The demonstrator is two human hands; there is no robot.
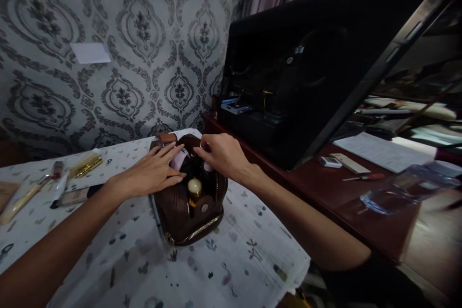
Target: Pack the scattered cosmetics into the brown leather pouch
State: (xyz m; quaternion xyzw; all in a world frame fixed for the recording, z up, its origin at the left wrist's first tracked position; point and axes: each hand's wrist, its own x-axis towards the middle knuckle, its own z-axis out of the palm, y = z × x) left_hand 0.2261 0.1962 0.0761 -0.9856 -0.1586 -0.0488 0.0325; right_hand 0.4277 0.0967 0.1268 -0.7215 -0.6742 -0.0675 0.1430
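A dark brown bag [169, 207] with gold zips stands unzipped on the patterned white cloth. Inside it are a bottle with a pale gold cap [195, 186], a light pink item [178, 159] and other dark things that are hard to tell apart. My left hand [153, 171] lies across the bag's left rim, fingers spread over the opening by the pink item. At the back right of the opening, my right hand [222, 154] has its thumb and fingers drawn together. What they pinch, if anything, is hidden.
Cosmetics lie on the cloth [137, 269] at left, among them a gold packet [85, 167] and a makeup brush [27, 197]. A large black monitor [281, 72] rises at right on a red-brown desk [317, 197], which also holds papers [375, 149] and a screwdriver [368, 177].
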